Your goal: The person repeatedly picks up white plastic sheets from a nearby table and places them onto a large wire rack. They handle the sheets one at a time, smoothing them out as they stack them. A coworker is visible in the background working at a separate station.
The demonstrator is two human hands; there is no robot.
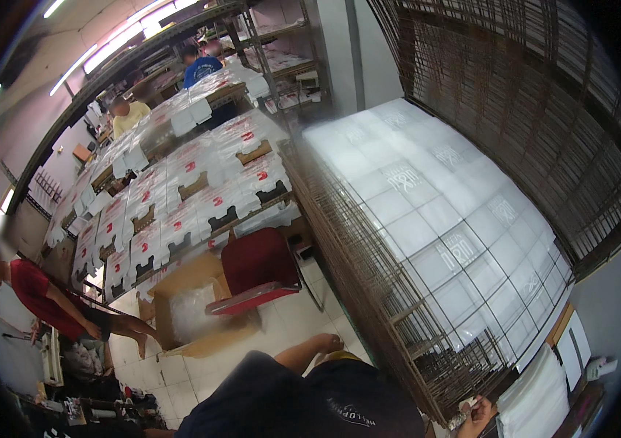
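In front of my dark shirt, my left hand (329,343) is closed, its fingers curled in and partly hidden. Just below it shows the edge of a yellow thing (341,356) whose kind I cannot make out. My right hand (479,417) is at the lower right, fingers bent at the near corner of a wire drying rack (427,358). A small whitish thing (467,404) shows at its fingertips, too small to name. Translucent printed plastic sheets (434,212) cover the rack's wire shelf (464,288).
Raised wire shelves (522,95) lean at upper right. White sheets (537,398) are stacked beside my right hand. Left of the rack are a red chair (259,263), an open cardboard box (168,314) and tables of printed bags (179,197). A person in red (48,299) stands left; others work farther back.
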